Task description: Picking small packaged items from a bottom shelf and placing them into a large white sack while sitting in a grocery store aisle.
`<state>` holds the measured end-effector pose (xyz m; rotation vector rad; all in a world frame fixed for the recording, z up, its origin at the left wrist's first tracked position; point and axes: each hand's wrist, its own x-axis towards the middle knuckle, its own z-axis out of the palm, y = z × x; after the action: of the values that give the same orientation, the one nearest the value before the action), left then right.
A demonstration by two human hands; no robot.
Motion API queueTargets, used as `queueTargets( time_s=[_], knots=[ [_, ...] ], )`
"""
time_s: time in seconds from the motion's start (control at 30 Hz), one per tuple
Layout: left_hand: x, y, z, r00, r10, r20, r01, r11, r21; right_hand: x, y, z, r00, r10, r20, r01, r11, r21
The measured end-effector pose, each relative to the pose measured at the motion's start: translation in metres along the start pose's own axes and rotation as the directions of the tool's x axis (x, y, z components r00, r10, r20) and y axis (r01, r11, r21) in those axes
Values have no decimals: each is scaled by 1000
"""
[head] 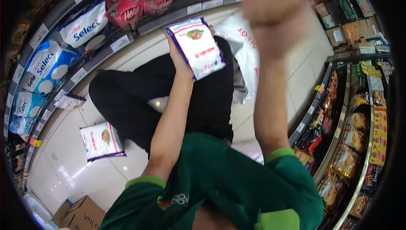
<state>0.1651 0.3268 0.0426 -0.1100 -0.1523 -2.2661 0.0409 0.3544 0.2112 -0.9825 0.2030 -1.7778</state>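
Observation:
My left hand [181, 59] holds a white plastic packet with purple edges and a food picture [198, 47] above my crossed legs, its fingers around the packet's sides. Raised at the upper right, my right hand [274, 17] is motion-blurred, and its fingers cannot be made out. Beneath and beside it lies a large white plastic sack with red print [249, 55] on the floor. A similar packet [102, 141] rests on the tiles to the left of my knee, and another white packet [69, 101] lies against the bottom of the left shelf.
A curved-looking shelf edge [122, 42] runs along the left and front, bearing blue-and-white packs [84, 27] and red pouches [127, 11]. Shelves with coffee and snack packs [344, 157] stand at the right. An open cardboard box [83, 214] sits at the lower left.

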Motion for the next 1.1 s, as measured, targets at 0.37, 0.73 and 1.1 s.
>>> queueTargets(
  time_s=[0.37, 0.73, 1.1],
  knots=[
    [-31, -17, -4, 995, 25, -93, -31, 997, -64, -9, 25, 27, 994, -20, 108, 70, 875, -479],
    [-30, -12, -25, 999, -20, 32, 26, 977, -213, -25, 57, -7, 977, -195, -81, 57, 610, -790],
    [-34, -17, -23, 943, -37, 332, 203, 853, -480, -45, 110, -17, 860, 125, -495, -444, 661, -605]
  ],
)
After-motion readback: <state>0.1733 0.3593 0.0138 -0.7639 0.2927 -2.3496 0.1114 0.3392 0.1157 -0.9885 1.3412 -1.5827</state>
